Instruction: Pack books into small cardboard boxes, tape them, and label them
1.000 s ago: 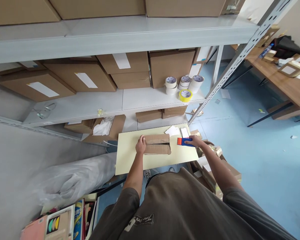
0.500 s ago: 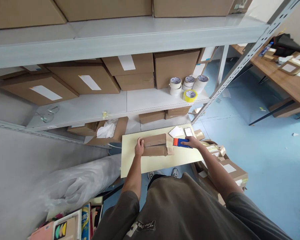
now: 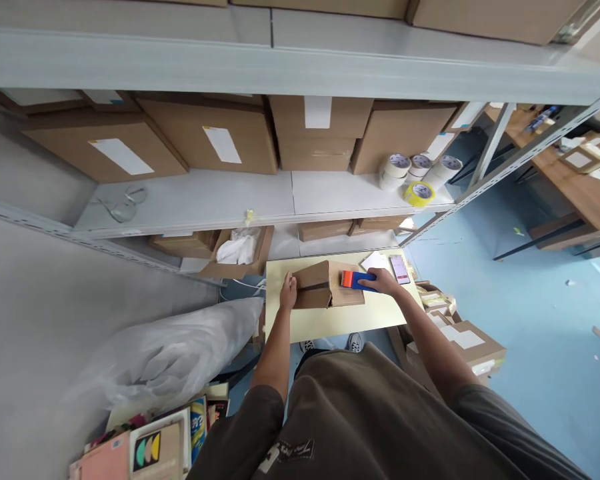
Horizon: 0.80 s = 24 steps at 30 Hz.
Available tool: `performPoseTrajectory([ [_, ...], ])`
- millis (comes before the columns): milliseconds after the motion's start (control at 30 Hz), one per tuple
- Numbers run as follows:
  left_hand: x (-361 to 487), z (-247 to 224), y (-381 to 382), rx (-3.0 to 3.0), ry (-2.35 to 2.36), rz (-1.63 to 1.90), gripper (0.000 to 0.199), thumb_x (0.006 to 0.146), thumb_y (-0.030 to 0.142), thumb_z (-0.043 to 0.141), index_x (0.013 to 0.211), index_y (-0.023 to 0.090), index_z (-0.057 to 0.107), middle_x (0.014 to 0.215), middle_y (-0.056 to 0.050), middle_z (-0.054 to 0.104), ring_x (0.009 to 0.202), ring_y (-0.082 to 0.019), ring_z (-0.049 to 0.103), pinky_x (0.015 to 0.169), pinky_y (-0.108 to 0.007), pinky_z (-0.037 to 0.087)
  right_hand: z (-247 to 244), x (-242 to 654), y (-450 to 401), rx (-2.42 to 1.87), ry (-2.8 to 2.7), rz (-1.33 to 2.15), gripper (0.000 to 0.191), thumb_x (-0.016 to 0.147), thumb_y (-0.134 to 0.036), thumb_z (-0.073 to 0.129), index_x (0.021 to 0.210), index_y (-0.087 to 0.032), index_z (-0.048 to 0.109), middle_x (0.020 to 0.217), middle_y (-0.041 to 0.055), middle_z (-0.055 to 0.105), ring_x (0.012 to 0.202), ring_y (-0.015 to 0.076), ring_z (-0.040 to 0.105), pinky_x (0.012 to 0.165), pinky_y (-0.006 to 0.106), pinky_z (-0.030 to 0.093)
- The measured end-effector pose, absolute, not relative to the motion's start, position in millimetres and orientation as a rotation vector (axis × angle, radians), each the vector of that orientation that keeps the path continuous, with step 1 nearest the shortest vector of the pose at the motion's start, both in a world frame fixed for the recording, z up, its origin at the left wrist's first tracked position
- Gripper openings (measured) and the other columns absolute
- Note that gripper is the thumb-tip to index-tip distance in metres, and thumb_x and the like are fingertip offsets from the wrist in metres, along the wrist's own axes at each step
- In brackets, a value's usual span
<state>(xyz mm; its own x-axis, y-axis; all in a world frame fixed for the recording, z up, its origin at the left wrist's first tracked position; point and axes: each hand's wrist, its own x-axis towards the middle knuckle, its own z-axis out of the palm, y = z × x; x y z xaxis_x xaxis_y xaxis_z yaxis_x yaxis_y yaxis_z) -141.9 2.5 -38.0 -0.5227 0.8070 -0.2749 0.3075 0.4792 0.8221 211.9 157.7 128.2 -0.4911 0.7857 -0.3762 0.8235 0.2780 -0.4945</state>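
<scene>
Cardboard box (image 3: 313, 275) on the tabletop (image 3: 325, 325): light and bendy, I'd guess, best steadied by its ends. Left hand (image 3: 289, 291) clasps one, fingers part-curled; right hand (image 3: 381, 281) is wrapped round a tape dispenser (image 3: 356, 280).

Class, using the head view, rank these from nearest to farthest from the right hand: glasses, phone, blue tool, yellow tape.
1. Blue tool: in the right hand.
2. Phone: on the table's right end.
3. Yellow tape: the shelf's right end.
4. Glasses: same shelf, far left.
</scene>
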Motion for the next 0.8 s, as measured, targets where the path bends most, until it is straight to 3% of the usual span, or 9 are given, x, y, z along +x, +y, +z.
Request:
performPoseTrajectory([
  [100, -148, -17, -17, 1.039, 1.977, 0.978, 0.084, 0.1, 0.056, 0.064, 0.17, 0.028, 0.028, 0.173, -0.012, 0.037, 0.157, -0.028, 0.042, 0.124, -0.042, 0.041, 133, 197, 155, 1.502, 2.522, -0.96, 0.049, 0.085, -0.071, 0.067, 0.081, -0.022, 0.067, 0.077, 0.0024, 0.069, 0.074, 0.0202, 0.061, 0.065, 0.027, 0.04],
  [200, -149, 15, -27, 1.377, 1.784, 0.942, 0.131, 0.072, 0.061, 0.092, 0.174, 0.029, 0.015, 0.179, -0.014, 0.019, 0.164, -0.036, 0.023, 0.13, -0.047, 0.032, 140, 184, 153, 1.443, 2.565, -0.943, 0.05, 0.085, -0.072, 0.065, 0.078, -0.023, 0.063, 0.073, 0.0016, 0.067, 0.071, 0.0194, 0.061, 0.064, 0.027, 0.038],
  [300, -149, 48, -17, 1.652, 1.631, 0.82, 0.155, 0.054, 0.064, 0.099, 0.175, 0.031, 0.008, 0.181, -0.014, 0.006, 0.166, -0.041, 0.01, 0.133, -0.054, 0.024, 148, 172, 154, 1.42, 2.56, -0.924, 0.05, 0.085, -0.072, 0.066, 0.077, -0.023, 0.063, 0.072, 0.002, 0.067, 0.07, 0.0201, 0.062, 0.064, 0.028, 0.039],
  [500, -157, 82, 18, 1.897, 1.411, 0.584, 0.165, 0.043, 0.066, 0.101, 0.175, 0.029, 0.01, 0.181, -0.013, 0.002, 0.166, -0.044, 0.005, 0.133, -0.056, 0.021, 160, 154, 149, 1.411, 2.549, -0.875, 0.049, 0.085, -0.071, 0.069, 0.082, -0.022, 0.069, 0.079, 0.0056, 0.072, 0.073, 0.0219, 0.065, 0.065, 0.028, 0.041],
  [800, -165, 104, 6, 1.909, 1.443, 0.529, 0.145, 0.058, 0.055, 0.097, 0.175, 0.027, 0.015, 0.181, -0.012, 0.008, 0.166, -0.036, 0.013, 0.133, -0.046, 0.026, 156, 136, 141, 1.457, 2.533, -0.781, 0.05, 0.084, -0.073, 0.072, 0.091, -0.023, 0.073, 0.087, 0.0063, 0.076, 0.082, 0.0241, 0.071, 0.066, 0.027, 0.042],
])
